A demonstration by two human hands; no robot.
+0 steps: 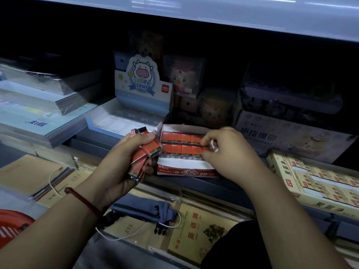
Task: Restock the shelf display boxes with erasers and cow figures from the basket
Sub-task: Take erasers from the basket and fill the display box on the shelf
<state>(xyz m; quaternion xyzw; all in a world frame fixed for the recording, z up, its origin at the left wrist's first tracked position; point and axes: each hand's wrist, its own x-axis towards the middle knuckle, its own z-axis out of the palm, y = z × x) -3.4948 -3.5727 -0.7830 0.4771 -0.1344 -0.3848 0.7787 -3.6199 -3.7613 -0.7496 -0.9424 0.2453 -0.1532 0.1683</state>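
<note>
My left hand (124,162) grips a bunch of red 2B erasers (144,152) just left of the red-and-white eraser display box (184,170). That box holds two rows of red erasers (181,145) on the shelf edge. My right hand (227,154) is over the box's right end, its fingertips pinching one eraser at the right end of the front row. Behind and to the left stands the blue "Lucky Cow" display box (124,121) with a cow card; its tray looks mostly white inside. The red basket (11,224) peeks in at the lower left.
Stacks of notebooks (38,105) fill the shelf on the left. A purple bandage box (287,138) and a yellow eraser box (318,183) sit to the right. Toy boxes stand in the dark at the back. Brown exercise books and a grey pouch (143,208) lie on the lower shelf.
</note>
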